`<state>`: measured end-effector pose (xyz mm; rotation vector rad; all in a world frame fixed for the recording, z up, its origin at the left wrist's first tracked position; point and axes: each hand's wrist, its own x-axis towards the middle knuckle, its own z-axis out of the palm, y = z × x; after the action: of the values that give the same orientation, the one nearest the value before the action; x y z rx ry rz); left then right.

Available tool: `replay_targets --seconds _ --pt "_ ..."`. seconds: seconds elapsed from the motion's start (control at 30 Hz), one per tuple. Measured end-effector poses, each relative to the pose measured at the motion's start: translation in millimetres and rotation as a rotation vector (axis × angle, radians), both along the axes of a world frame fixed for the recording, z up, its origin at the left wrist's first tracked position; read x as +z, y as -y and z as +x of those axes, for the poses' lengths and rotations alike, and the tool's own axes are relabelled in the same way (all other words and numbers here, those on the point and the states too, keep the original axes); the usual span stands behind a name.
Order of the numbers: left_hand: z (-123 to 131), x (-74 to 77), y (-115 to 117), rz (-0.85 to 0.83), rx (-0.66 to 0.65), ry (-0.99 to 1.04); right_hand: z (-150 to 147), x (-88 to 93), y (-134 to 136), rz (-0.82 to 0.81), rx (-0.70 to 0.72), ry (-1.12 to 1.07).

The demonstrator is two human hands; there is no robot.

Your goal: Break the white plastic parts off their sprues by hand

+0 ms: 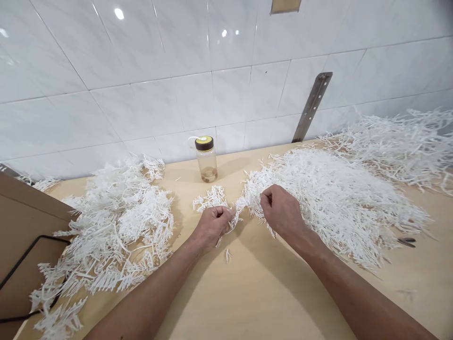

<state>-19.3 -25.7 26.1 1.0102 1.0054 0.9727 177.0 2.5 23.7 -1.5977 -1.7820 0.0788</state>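
Observation:
My left hand [215,224] is closed with thumb and finger pinched on a white branched strand [234,222] near the middle of the table. To its right, my right hand [281,208] is closed at the left edge of a large white pile [329,203]; what its fingers hold, if anything, is hidden. A small white clump [211,198] lies just behind my left hand. Another white pile [141,217] spreads over the table's left side. One tiny loose piece [228,256] rests in front of my left hand.
A clear bottle [207,163] with a dark and yellow lid stands near the tiled wall. A metal bracket [311,108] leans there. At the left edge is a brown box [31,222] with a black cord. A small dark tool [406,242] lies right of the large pile.

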Motion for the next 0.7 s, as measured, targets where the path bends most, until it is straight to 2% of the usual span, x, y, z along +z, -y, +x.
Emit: replay_targets --seconds 0.2,0.4,0.5,0.6,0.7 --pt "-3 -5.2 -5 -0.004 0.096 0.055 13 3.7 -3 0.036 -0.028 -0.076" --pt "-2 -7.5 -5 0.018 0.105 0.037 27 7.4 -9 0.042 -0.121 -0.095" --pt "-1 -5.5 -4 0.025 0.109 0.028 30 12.0 -9 0.130 -0.136 -0.114" --pt "0 -4.3 -3 0.014 0.131 0.014 16 16.1 0 0.183 -0.015 -0.178" --pt "2 -4.1 -3 0.002 0.160 0.013 -10 16.9 16 0.045 0.261 -0.259"
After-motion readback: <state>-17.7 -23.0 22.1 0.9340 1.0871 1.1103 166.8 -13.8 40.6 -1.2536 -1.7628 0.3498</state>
